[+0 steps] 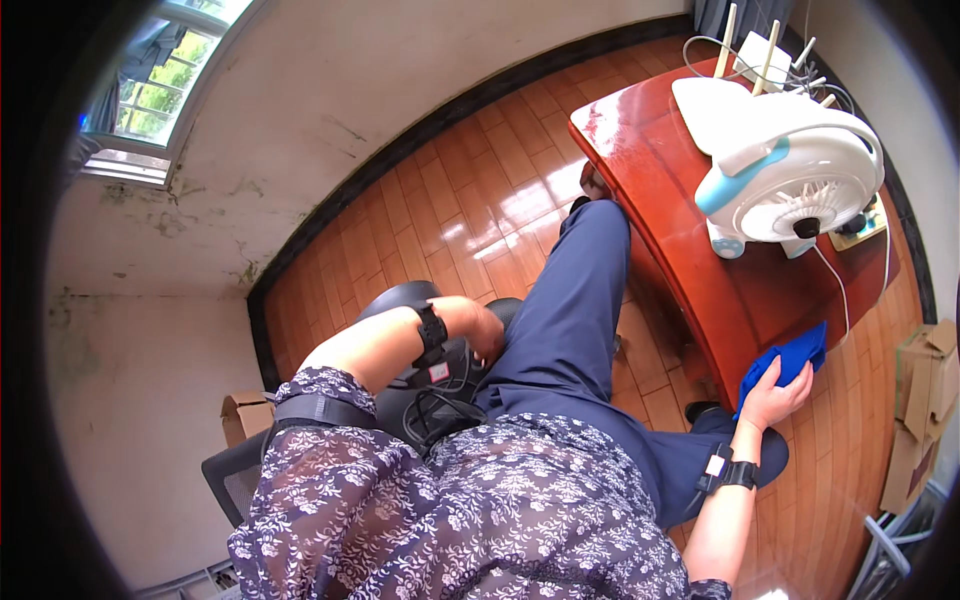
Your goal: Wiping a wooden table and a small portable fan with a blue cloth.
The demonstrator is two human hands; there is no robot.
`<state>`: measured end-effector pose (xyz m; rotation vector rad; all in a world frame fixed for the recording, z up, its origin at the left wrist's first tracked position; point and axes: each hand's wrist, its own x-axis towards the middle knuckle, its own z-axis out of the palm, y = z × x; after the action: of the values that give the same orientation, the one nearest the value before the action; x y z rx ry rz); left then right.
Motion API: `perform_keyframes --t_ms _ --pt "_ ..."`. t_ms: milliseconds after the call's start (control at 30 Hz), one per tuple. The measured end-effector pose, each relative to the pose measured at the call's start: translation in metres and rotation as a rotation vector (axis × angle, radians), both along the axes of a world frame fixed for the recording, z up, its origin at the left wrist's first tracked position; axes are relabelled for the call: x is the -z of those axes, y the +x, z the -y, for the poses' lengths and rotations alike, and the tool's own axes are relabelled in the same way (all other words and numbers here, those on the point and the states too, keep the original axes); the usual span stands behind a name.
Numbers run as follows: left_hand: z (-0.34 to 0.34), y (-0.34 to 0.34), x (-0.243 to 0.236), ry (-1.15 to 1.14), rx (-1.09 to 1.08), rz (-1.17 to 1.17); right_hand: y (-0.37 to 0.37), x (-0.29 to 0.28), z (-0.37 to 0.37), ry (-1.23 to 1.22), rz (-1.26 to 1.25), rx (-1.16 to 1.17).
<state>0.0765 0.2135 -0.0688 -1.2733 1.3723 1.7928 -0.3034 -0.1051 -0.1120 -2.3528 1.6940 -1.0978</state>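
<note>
My right hand (779, 398) lies over a blue cloth (795, 352) at the near corner of a red wooden table (745, 290). Its fingers press the cloth against the tabletop edge. A black strap with a small white piece circles that wrist. My left hand (487, 335) hangs beside my left thigh, near the chair (240, 470) I sit on; its fingers are mostly hidden. A white and light-blue electric fan (800, 190) stands on the table, beyond the cloth.
Behind the fan are a white router (760, 58) with upright antennas and loose cables. A power strip (862, 228) sits by the table's right edge, and a white cord trails toward the cloth. Cardboard boxes (922, 385) stand at the right. Black cables (440, 405) lie beside my waist.
</note>
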Motion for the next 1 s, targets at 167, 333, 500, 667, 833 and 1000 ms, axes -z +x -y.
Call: perform_keyframes --t_ms 167,333,500,667,833,1000 --pt "-0.023 -0.019 0.0 0.002 -0.076 0.08 0.008 -0.009 -0.006 0.012 0.031 -0.005" --pt "-0.016 0.006 0.006 -0.22 -0.162 0.18 0.017 -0.017 -0.014 0.033 0.086 -0.011" --pt "-0.007 0.016 0.006 -0.44 -0.139 0.31 0.018 -0.019 -0.014 0.044 0.114 -0.017" --pt "0.018 0.007 -0.02 -0.584 -0.093 0.425 0.011 -0.016 -0.013 0.049 0.116 0.001" --pt "0.068 0.002 -0.058 -0.978 -0.457 0.595 0.014 -0.011 -0.012 0.034 0.124 -0.032" --pt "0.072 0.011 -0.071 -0.809 -0.527 0.751 0.013 -0.012 -0.007 0.009 0.079 -0.014"
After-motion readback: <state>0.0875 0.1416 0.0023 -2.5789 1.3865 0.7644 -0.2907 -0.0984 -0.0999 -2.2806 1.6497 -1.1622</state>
